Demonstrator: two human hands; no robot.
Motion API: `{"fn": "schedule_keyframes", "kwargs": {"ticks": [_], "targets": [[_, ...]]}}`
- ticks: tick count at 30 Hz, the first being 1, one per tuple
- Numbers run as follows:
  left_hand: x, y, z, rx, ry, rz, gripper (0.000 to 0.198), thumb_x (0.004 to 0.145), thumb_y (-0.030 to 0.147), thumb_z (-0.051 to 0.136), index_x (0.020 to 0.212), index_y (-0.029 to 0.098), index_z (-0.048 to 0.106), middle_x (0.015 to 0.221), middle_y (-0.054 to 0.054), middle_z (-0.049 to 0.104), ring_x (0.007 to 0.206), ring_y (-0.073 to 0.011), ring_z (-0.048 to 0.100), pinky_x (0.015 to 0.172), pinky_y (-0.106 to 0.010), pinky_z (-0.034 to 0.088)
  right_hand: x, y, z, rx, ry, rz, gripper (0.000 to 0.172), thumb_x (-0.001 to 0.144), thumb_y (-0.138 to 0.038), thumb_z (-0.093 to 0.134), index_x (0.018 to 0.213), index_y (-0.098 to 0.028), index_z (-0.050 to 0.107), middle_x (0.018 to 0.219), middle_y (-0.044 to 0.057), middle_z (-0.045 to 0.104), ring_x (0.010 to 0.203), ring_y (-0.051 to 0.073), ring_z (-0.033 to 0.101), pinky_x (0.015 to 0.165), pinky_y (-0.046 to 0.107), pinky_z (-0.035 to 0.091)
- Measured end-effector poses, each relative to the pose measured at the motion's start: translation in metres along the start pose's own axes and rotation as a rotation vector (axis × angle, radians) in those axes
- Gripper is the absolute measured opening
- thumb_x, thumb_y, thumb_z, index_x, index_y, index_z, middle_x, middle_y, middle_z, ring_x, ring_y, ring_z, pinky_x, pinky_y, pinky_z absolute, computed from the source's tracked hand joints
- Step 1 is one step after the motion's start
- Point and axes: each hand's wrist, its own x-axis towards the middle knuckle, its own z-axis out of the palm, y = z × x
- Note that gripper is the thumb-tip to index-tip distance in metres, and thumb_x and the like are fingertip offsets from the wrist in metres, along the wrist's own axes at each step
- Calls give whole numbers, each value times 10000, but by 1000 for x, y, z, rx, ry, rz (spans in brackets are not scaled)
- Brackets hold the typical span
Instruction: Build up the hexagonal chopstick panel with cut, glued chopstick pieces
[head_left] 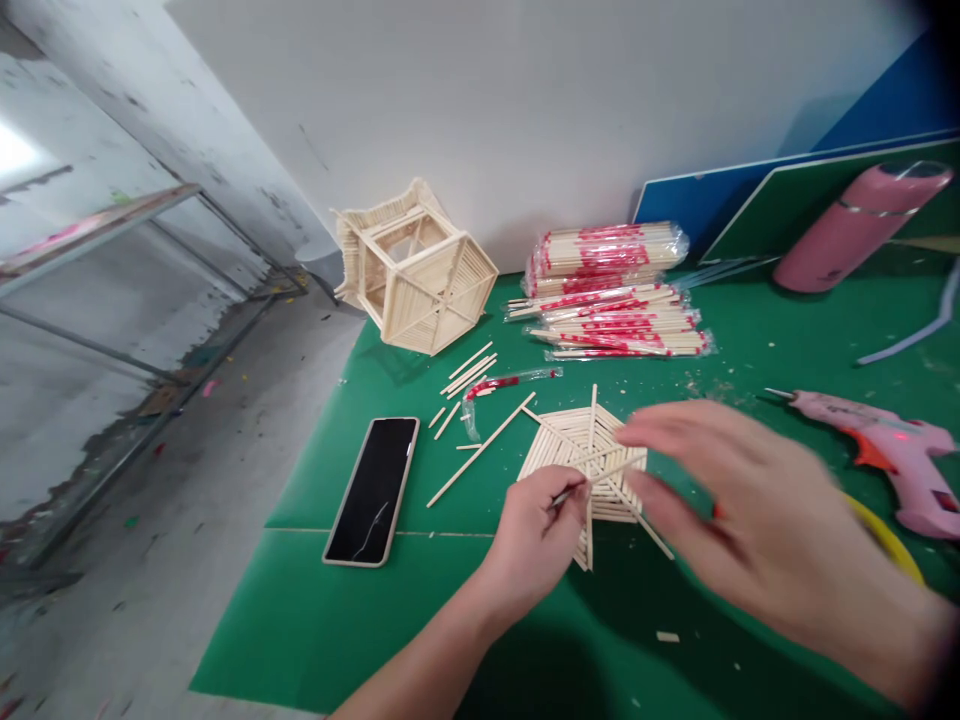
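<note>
My left hand (544,520) is closed in a pinch on a thin wooden stick (613,470), which points right above a web-like hexagonal panel (555,440) of pale sticks. Around the tip of that stick, my right hand (742,510) is open, thumb and forefinger apart; it is slightly blurred. The panel lies on the green tabletop (450,600), with several spokes jutting past its rim. My left hand covers part of its near side. Left of the panel are a long loose stick (480,450) and several shorter pieces.
A hexagonal stick-built frame (431,280) stands at the back, beside plastic-wrapped stick bundles (615,290). A phone (373,490) lies at left. On the right are a pink glue gun (892,440), a yellow ring (885,535) partly behind my right hand, and a pink bottle (855,230).
</note>
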Motion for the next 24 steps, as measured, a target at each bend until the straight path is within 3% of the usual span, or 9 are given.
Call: {"fn": "schedule_keyframes", "kwargs": {"ticks": [4, 7, 10, 13, 16, 24], "targets": [[-2, 1, -14, 65, -27, 29, 172, 814, 207, 438, 710, 156, 565, 673, 0, 543, 629, -117, 468, 602, -218, 363, 31, 2, 20, -70, -165, -113, 264, 845, -196, 426, 1084, -207, 536, 1103, 60, 571, 1053, 228, 455, 827, 385, 355], [-4, 2, -26, 238, -80, 44, 191, 851, 234, 402, 780, 177, 570, 728, 2, 567, 661, -119, 494, 627, -224, 373, 24, 4, 39, -48, -301, -93, 206, 866, -229, 413, 982, -226, 582, 868, 38, 625, 866, 198, 517, 751, 356, 350], [-5, 5, -32, 385, -180, 73, 216, 877, 242, 351, 816, 185, 551, 751, -2, 566, 687, -124, 503, 641, -234, 389, 11, 7, 47, 10, -362, -82, 177, 865, -215, 412, 927, -222, 578, 770, 20, 597, 755, 175, 498, 662, 306, 344], [-5, 7, -28, 535, -227, 156, 250, 881, 230, 319, 804, 166, 549, 748, -27, 560, 693, -142, 507, 644, -259, 405, 0, 9, 50, 62, -338, -40, 168, 866, -195, 401, 892, -199, 567, 744, 24, 575, 714, 169, 472, 632, 289, 341], [-4, 6, -19, 647, -194, 219, 283, 875, 204, 295, 804, 144, 563, 738, -57, 564, 689, -161, 516, 646, -288, 426, -9, 11, 51, 111, -285, 10, 181, 870, -173, 385, 928, -181, 557, 778, 38, 578, 741, 170, 478, 660, 286, 356], [-3, -3, -7, 686, -109, 316, 270, 848, 151, 315, 805, 139, 582, 690, -53, 570, 633, -150, 526, 592, -263, 450, -18, 11, 55, 131, -225, 91, 201, 862, -166, 378, 907, -166, 574, 752, 47, 587, 728, 171, 509, 648, 284, 385]]}}
